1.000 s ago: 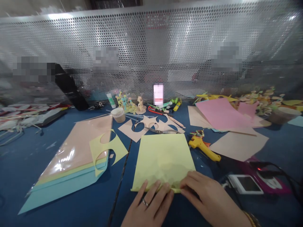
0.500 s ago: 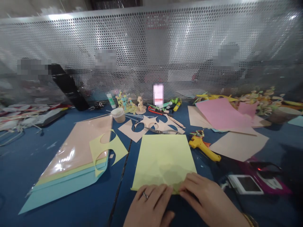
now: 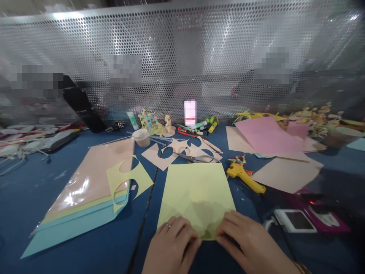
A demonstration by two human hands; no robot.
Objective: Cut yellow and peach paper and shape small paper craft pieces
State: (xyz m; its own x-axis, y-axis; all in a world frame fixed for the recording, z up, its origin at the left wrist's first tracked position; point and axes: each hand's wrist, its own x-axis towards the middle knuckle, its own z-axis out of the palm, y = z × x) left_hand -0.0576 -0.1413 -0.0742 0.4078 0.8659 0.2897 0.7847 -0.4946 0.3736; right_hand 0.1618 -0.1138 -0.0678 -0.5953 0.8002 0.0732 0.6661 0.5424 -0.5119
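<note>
A sheet of pale yellow-green paper (image 3: 196, 190) lies in front of me, and its near edge is at my fingers. My left hand (image 3: 172, 243), with a ring on one finger, curls over the left part of that edge, thumb and fingertips pinching it. At the near right corner, my right hand (image 3: 246, 238) has its fingers bent and pressed together on the paper. Beyond the far edge rest scissors (image 3: 195, 158) on cut-out pale pink paper (image 3: 161, 160). A yellow glue gun (image 3: 245, 179) lies to the right of the sheet.
On the left lies a clear sleeve of coloured paper (image 3: 97, 163) with a cut yellow scrap (image 3: 129, 179) on it. Pink sheets (image 3: 262, 133) and a white device (image 3: 298, 220) are at right. A paper cup (image 3: 141, 137) stands before a perforated metal screen (image 3: 159, 49).
My left hand has shifted slightly left and its thumb has come up to the paper's near edge. The sheet has slid a little toward me. My right hand stays nearly in place.
</note>
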